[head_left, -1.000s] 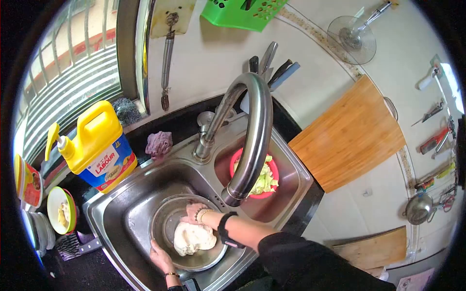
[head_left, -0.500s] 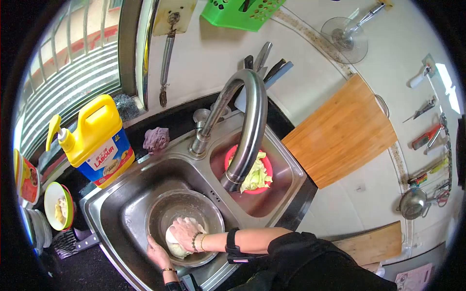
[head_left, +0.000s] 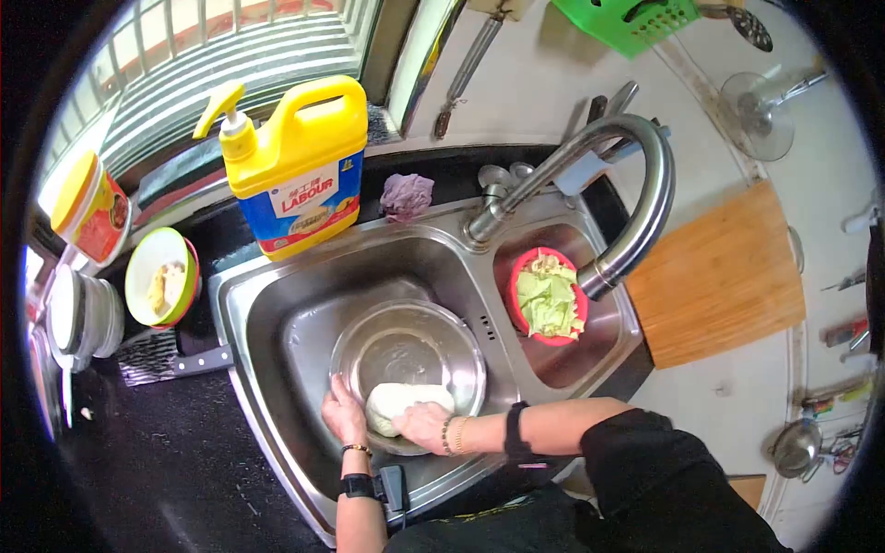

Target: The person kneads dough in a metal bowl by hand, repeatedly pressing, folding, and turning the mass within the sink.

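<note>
Lower centre of frame: dough (head_left: 406,397) is apparently kneaded under right hand (head_left: 425,428), finger closure unclear; bowl (head_left: 465,358) rim is pinched by left hand (head_left: 345,417); for next press, bracing seems needed.

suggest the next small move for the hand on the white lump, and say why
I'd probably press the right hand forward into the white lump: the hand is already on its near side, the metal bowl shows bare space beyond it, and the left hand is at the rim, where it could steady the bowl.
</note>
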A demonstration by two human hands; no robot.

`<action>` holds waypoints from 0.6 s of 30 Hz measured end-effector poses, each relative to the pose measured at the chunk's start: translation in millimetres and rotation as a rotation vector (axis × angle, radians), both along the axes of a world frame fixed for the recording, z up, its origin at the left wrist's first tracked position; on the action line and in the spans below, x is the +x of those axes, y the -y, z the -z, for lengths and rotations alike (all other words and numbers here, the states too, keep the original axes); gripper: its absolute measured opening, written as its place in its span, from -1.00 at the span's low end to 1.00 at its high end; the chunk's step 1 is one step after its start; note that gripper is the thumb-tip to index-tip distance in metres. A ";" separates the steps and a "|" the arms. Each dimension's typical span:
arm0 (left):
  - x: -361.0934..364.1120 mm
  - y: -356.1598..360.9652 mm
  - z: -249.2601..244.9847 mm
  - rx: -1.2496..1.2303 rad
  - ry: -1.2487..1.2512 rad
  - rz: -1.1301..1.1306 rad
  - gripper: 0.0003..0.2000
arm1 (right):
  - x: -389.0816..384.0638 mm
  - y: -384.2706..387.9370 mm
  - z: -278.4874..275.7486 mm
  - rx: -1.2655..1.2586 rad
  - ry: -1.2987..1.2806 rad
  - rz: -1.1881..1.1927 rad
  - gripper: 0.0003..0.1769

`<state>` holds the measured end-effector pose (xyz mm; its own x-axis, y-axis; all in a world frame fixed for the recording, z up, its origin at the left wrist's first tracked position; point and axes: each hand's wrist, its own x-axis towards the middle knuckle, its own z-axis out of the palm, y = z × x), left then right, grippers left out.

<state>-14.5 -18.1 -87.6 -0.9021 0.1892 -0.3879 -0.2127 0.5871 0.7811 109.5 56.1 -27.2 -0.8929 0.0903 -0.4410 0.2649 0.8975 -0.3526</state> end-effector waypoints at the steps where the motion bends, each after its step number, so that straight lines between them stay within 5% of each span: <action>1: -0.7 -0.5 1.8 -0.019 0.042 -0.023 -0.45 | -4.1 3.3 3.2 0.014 0.045 -0.035 -0.85; 6: 1.9 -5.5 10.7 0.164 0.088 -0.087 -0.43 | -7.9 13.1 57.5 0.130 -0.028 -0.166 -0.88; 11: -0.3 -1.3 7.8 -0.024 -0.062 0.037 -0.43 | -14.1 12.4 68.2 0.168 0.010 -0.240 -0.85; 18: -2.9 -0.9 5.9 -0.052 -0.017 0.012 -0.45 | -28.1 17.1 91.1 0.231 0.051 0.005 -0.86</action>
<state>-17.4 -17.2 -93.4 -0.9062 0.1803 -0.3825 -0.1925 0.6295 0.7528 81.3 38.9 -118.4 -0.8694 0.1984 -0.4526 0.2818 0.9514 -0.1243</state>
